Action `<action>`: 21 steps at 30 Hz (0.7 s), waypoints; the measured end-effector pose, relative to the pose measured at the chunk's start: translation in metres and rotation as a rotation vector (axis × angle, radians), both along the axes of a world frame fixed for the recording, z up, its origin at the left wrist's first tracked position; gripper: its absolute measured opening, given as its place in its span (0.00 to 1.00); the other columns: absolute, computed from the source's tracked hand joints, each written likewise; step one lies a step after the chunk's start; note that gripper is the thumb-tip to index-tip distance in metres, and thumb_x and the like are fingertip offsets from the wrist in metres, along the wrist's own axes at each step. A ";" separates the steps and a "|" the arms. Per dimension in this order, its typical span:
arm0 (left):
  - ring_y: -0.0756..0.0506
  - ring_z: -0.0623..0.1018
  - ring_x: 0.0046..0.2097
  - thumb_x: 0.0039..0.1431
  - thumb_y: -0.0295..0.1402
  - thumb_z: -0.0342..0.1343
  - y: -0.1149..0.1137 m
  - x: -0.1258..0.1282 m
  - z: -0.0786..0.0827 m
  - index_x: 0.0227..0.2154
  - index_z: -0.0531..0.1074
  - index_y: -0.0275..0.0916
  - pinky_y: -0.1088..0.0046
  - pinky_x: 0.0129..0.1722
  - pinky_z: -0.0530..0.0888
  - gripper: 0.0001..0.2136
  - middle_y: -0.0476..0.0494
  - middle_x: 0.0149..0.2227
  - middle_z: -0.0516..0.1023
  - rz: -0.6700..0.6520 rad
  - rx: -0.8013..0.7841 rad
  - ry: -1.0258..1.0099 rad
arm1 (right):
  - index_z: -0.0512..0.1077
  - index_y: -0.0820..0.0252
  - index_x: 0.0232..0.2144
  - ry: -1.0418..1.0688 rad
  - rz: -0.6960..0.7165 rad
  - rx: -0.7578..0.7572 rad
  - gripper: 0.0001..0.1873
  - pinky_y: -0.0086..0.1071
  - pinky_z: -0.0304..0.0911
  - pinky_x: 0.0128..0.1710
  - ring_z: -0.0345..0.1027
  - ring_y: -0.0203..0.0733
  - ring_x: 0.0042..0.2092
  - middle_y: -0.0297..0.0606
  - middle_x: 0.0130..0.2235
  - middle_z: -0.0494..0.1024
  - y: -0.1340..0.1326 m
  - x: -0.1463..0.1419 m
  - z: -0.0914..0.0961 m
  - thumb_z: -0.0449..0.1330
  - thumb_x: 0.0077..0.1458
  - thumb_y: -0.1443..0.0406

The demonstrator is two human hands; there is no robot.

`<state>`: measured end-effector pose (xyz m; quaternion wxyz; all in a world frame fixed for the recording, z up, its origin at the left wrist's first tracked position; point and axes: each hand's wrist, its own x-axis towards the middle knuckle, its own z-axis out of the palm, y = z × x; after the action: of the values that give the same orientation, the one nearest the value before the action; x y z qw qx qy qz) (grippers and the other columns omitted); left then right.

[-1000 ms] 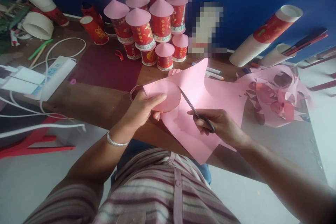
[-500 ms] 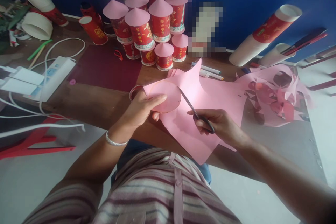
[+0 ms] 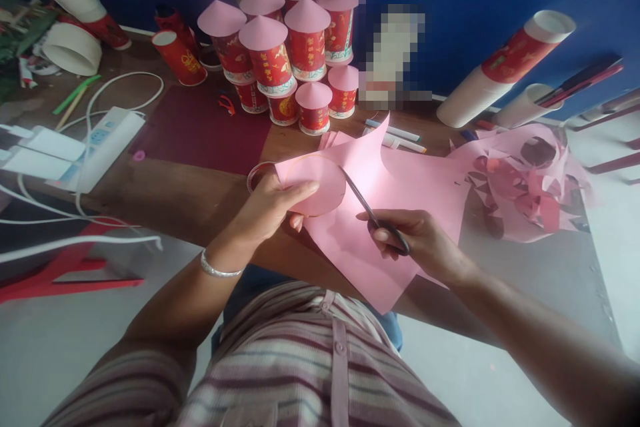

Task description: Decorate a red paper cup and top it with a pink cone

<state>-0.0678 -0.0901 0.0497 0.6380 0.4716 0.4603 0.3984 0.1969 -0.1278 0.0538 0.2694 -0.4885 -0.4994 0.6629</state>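
My left hand (image 3: pixel 280 207) pinches a sheet of pink paper (image 3: pixel 325 183), thumb on top and fingers underneath. A round outline is drawn on that sheet, and part of its right and lower edge is cut along the line. Closed around the dark handles of a pair of scissors (image 3: pixel 363 197) is my right hand (image 3: pixel 413 237). The blades point up and left, with their tips at the right edge of the circle. A freed flap of the sheet curls upward beyond the blades. More pink paper (image 3: pixel 420 193) lies beneath on the table.
Red paper cups (image 3: pixel 270 67) with pink cone tops stand stacked at the back. Pink offcuts (image 3: pixel 530 187) heap up on the right, near stacked cups (image 3: pixel 505 70). Markers (image 3: pixel 395 137) lie behind the paper. A power strip (image 3: pixel 103 147) with white cables is on the left.
Almost nothing differs. The curled flap of pink paper leans slightly farther right; both hands and the scissors keep nearly the same place.
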 end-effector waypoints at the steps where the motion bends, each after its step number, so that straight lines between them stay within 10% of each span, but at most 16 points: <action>1: 0.55 0.65 0.13 0.56 0.40 0.66 0.000 0.000 0.000 0.26 0.70 0.35 0.79 0.13 0.65 0.14 0.54 0.15 0.67 0.001 -0.003 0.006 | 0.81 0.62 0.48 -0.003 -0.001 0.002 0.27 0.29 0.62 0.21 0.64 0.32 0.24 0.34 0.28 0.73 0.000 0.000 0.000 0.71 0.52 0.50; 21: 0.55 0.65 0.14 0.57 0.41 0.66 0.000 -0.002 -0.001 0.28 0.70 0.35 0.79 0.13 0.65 0.15 0.55 0.17 0.66 -0.039 0.008 0.011 | 0.81 0.61 0.49 0.002 0.002 -0.011 0.26 0.29 0.62 0.23 0.64 0.32 0.25 0.35 0.28 0.75 -0.001 0.002 -0.003 0.72 0.52 0.53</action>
<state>-0.0701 -0.0904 0.0488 0.6412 0.4853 0.4529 0.3851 0.1987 -0.1290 0.0507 0.2665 -0.4890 -0.4959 0.6663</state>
